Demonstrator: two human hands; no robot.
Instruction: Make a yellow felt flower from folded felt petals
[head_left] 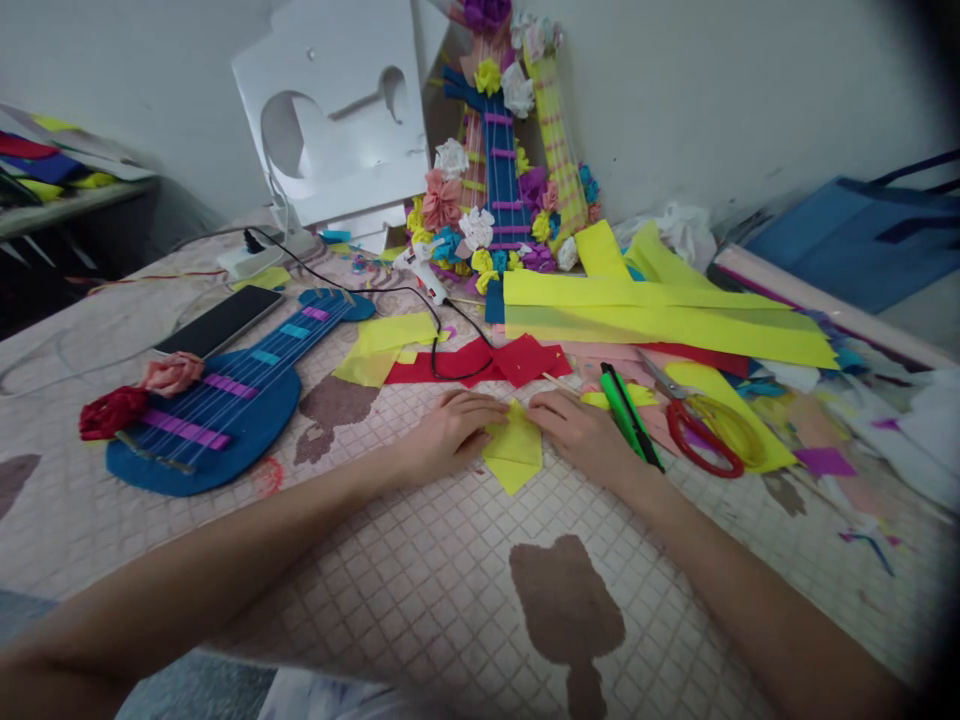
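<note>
A small piece of yellow crepe paper (pixel 514 458), with a pointed lower end, lies on the patterned cloth in front of me. My left hand (pixel 452 432) grips its upper left edge, fingers bent and close together. From the other side, my right hand (pixel 576 430) holds the upper right edge, its fingertips almost meeting the left ones. The thumbs are partly hidden. Just beyond both hands are red paper pieces (pixel 529 360). A green and black box cutter (pixel 630 415) lies beside my right hand, with red-handled scissors (pixel 701 435) further right.
At left lies a blue toy guitar (pixel 247 400) with paper flowers, next to a phone (pixel 221 320). A white glue gun (pixel 421 272) trails its black cord towards the red paper. Long yellow strips (pixel 660 320) cover the back right. Flower-decorated guitars (pixel 506 170) lean against the wall.
</note>
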